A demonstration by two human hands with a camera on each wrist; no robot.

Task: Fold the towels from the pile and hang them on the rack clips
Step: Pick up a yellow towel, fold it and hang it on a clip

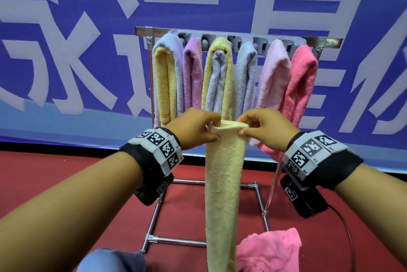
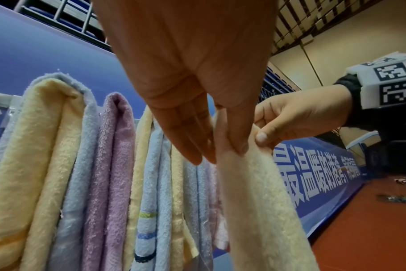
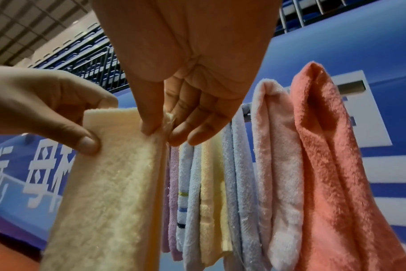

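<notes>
A pale yellow towel (image 1: 222, 183) hangs folded in a long narrow strip in front of the rack. My left hand (image 1: 193, 128) pinches its top left corner, and my right hand (image 1: 264, 128) pinches the top right corner. In the left wrist view the left thumb and fingers (image 2: 236, 143) clamp the yellow towel (image 2: 255, 201). The right wrist view shows my right hand (image 3: 160, 128) pinching the yellow towel (image 3: 109, 183) edge. The rack (image 1: 242, 34) stands behind, its clips holding several folded towels (image 1: 218, 77) in yellow, lilac, blue and pink.
A crumpled pink towel (image 1: 271, 252) lies low at the front right, by the rack's metal base (image 1: 176, 239). A blue banner (image 1: 66, 51) with white characters runs behind the rack. The floor (image 1: 44, 172) is red. A black cable (image 1: 345, 227) trails from my right wrist.
</notes>
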